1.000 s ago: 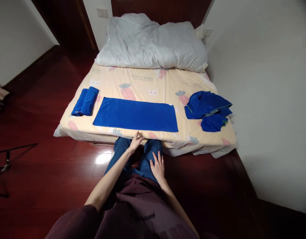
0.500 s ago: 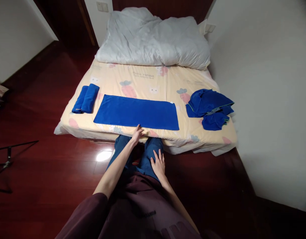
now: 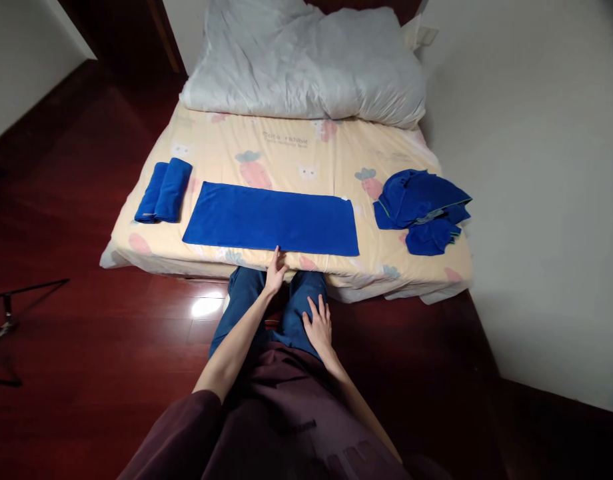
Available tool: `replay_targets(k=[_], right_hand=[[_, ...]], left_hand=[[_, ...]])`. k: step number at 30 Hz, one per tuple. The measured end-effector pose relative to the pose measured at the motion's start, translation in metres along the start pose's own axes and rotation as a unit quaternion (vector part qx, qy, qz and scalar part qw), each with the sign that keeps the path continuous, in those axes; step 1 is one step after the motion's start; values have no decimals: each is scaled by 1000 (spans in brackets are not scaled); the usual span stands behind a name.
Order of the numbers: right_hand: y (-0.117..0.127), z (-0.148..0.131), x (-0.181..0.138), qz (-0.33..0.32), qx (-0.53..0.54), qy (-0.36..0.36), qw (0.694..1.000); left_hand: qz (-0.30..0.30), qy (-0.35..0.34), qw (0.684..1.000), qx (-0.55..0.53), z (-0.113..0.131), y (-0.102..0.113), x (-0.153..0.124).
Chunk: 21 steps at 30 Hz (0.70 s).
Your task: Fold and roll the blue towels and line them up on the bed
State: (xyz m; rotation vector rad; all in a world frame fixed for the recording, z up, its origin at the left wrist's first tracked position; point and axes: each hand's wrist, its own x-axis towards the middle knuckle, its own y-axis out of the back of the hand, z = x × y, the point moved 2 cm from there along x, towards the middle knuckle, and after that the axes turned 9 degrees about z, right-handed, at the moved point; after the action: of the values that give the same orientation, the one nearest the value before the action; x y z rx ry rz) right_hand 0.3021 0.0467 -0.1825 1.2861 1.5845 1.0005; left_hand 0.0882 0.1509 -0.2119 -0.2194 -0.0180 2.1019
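A blue towel point(image 3: 271, 219) lies spread flat as a long strip near the front edge of the bed point(image 3: 296, 153). My left hand point(image 3: 275, 270) reaches to the towel's near edge, fingers apart, fingertips touching or just short of it. My right hand point(image 3: 319, 327) lies flat and open on my right thigh. Two rolled blue towels point(image 3: 163, 191) sit side by side at the bed's left. A loose heap of blue towels point(image 3: 423, 210) lies at the bed's right.
A rumpled grey duvet point(image 3: 306, 63) covers the head of the bed. A white wall point(image 3: 546, 173) runs close along the right side. Dark red wooden floor point(image 3: 86, 267) surrounds the bed, with a black stand's legs point(image 3: 9, 320) at far left.
My left hand has moved forward from the bed's edge to the near edge of the flat towel. The view has shifted slightly closer. My right hand stays on my thigh.
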Motion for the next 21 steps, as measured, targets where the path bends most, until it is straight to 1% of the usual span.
replay_targets(k=[5, 8, 10, 12, 14, 16, 18, 21], right_hand=[[4, -4, 0, -12, -15, -1, 1000], [5, -4, 4, -32, -15, -10, 999], [5, -5, 14, -34, -4, -10, 999], [7, -9, 31, -18, 22, 3, 1000], [12, -19, 56, 9, 65, 32, 997], [21, -36, 90, 39, 113, 73, 990], [31, -60, 134, 68, 149, 122, 979], [43, -104, 217, 85, 169, 199, 962]], left_hand=[[5, 42, 999, -13, -1, -1, -5], [0, 50, 998, -28, 0, 0, -5], [-13, 48, 998, -33, 0, 1, -6], [-25, 49, 998, -35, 0, 2, -6], [-31, 54, 997, -34, 2, 3, -8], [-31, 60, 997, -32, 4, 4, -9], [-31, 62, 997, -26, 5, 4, -10], [-37, 45, 998, -9, 4, 5, -9]])
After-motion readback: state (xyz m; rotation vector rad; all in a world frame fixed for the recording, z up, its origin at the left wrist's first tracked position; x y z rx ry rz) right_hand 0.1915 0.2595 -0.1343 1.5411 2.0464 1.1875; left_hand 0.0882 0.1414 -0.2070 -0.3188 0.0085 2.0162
